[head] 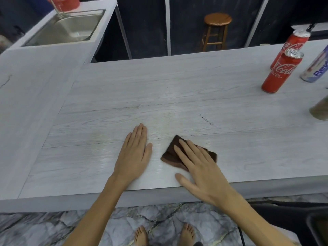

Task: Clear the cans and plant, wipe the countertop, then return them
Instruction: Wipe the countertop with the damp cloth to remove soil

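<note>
Head view: right hand [200, 167] flat on cloth [170, 155]; sink [67, 27] basin bare.

Brown cloth [171, 154], red cans [282, 71] (pale woodgrain countertop [159, 89]).

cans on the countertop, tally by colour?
Red cans: 2, near one and far one
White-and-blue can: 1, cut by the right frame edge
Total: 3 cans, all at the right end of the countertop
</note>
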`<state>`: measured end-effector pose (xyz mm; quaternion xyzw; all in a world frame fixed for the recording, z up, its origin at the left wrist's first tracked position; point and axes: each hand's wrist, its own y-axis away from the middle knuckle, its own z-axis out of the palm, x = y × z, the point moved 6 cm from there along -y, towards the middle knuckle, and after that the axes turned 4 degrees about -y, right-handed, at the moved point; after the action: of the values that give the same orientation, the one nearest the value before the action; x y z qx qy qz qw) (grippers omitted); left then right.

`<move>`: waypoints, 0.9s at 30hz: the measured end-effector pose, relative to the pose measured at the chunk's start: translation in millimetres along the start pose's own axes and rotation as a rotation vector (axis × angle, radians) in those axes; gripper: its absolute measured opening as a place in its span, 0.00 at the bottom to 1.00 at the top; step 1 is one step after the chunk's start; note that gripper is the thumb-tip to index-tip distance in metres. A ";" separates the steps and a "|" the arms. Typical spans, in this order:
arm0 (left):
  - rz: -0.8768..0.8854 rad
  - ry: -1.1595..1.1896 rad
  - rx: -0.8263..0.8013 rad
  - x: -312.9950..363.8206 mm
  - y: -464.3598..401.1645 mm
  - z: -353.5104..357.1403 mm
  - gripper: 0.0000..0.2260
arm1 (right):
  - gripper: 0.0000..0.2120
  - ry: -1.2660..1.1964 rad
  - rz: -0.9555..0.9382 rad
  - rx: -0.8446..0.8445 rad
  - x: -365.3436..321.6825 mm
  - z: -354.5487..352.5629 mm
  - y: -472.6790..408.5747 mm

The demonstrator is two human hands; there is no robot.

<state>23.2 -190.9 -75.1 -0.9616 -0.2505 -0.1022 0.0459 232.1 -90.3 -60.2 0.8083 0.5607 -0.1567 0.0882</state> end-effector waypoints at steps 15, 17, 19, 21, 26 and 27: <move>-0.013 0.007 -0.011 -0.4 -0.3 1.7 0.28 | 0.37 0.026 0.088 0.014 2.5 -1.9 -47.0; -0.015 0.006 -0.011 -0.7 -0.1 1.8 0.28 | 0.36 0.005 0.033 0.003 -4.7 1.7 -20.4; -0.016 0.007 -0.013 -1.1 0.3 2.4 0.28 | 0.35 -0.002 0.028 0.000 4.5 -1.2 5.1; -0.018 0.015 -0.013 -1.1 0.3 2.5 0.28 | 0.35 -0.010 0.071 0.010 26.3 -11.5 20.7; -0.020 0.023 -0.010 0.2 0.7 1.5 0.28 | 0.40 0.003 0.300 0.054 94.0 -39.9 6.8; -0.022 0.023 -0.010 0.6 0.9 1.0 0.28 | 0.41 -0.003 0.339 0.065 104.0 -43.4 -4.1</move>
<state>24.3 -191.2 -76.0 -0.9578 -0.2598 -0.1148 0.0427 268.4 16.4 -56.1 0.8935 0.4108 -0.1588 0.0879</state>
